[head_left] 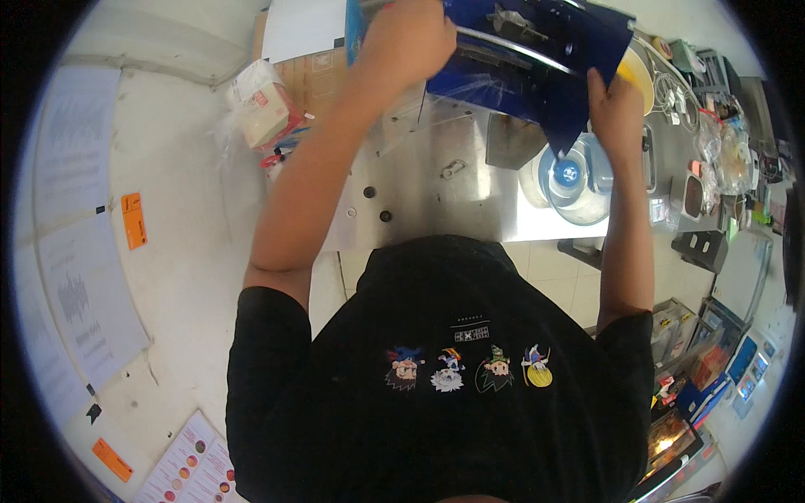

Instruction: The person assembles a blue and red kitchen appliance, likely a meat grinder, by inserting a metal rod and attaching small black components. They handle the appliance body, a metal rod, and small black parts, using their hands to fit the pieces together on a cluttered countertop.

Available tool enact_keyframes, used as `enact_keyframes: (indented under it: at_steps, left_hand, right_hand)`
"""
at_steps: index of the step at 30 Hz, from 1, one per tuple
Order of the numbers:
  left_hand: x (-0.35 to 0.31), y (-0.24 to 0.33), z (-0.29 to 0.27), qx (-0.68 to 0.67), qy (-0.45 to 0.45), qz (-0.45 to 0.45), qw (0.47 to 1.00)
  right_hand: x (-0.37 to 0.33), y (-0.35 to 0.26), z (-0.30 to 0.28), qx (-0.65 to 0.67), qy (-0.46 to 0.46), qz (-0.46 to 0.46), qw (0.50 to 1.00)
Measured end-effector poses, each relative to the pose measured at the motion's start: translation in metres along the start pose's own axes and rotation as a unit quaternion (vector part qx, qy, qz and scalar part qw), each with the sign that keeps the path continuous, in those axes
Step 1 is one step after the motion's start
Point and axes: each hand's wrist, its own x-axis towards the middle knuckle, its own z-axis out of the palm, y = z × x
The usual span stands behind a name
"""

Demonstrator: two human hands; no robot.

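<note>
A steel surface (428,197) runs across the far side, with a cardboard box (323,84) at its far left and clear round bowls (579,220) on the right, one bluish inside, partly hidden behind the right forearm. A grey block (510,142) stands between, its top overlapped by the thing being held. A wrapped white package (267,117) sits left of the left forearm; coiled cables (671,96) lie far right; two small black discs (386,216) rest at the near left.

The dark blue housing (537,84), crossed by a metal rod, is above the far part of the surface, between the hands. The left hand (407,42) has its fingers curled on the left end; the right hand (619,117) grips the right edge, thumb in front. Both arms stretch far forward, the left slanting right, the right nearly straight.
</note>
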Motion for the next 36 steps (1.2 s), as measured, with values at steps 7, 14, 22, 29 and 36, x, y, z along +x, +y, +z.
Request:
enact_keyframes:
  at_steps: [7,14,22,29,36]
  left_hand:
    - [0.076,-0.003,0.002,0.016,0.098,0.031,0.995]
    - [0.147,-0.032,-0.015,0.084,0.106,-0.048,0.990]
    - [0.231,-0.077,0.009,0.105,0.113,-0.085,0.984]
    - [0.228,-0.084,0.021,-0.111,-0.109,-0.113,0.981]
    - [0.195,-0.084,-0.017,-0.207,-0.155,-0.227,0.939]
  right_hand:
    - [0.098,0.067,0.008,-0.067,0.010,-0.016,0.998]
    - [0.193,0.007,0.013,-0.006,0.003,-0.014,1.000]
    - [0.274,0.019,0.048,0.114,-0.097,0.085,0.985]
    - [0.083,0.073,0.078,0.056,0.059,0.031,0.996]
    - [-0.161,0.013,0.220,0.265,-0.302,0.144,0.904]
